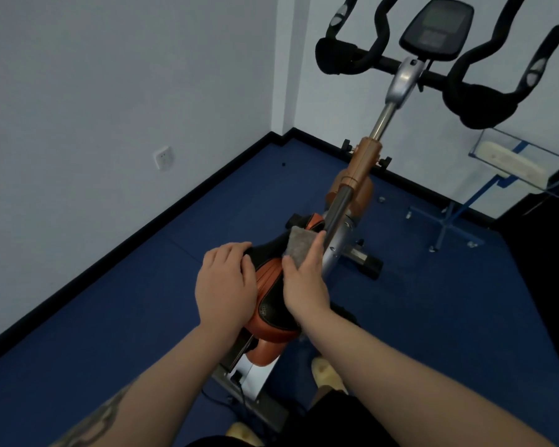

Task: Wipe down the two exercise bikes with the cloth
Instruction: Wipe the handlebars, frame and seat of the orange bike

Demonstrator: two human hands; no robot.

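Note:
An orange and silver exercise bike stands in front of me, with black handlebars and a console at the top right. Its orange and black saddle is right below my hands. My left hand rests on the saddle's left side, fingers curled over its edge. My right hand holds a grey cloth against the saddle's nose, beside the dark frame tube. Only one bike is in view.
Blue floor mats cover the ground up to white walls with a black skirting. A wall socket is at left. A clear tray on a blue stand sits at right, next to a black object. My slippered feet are beside the bike's base.

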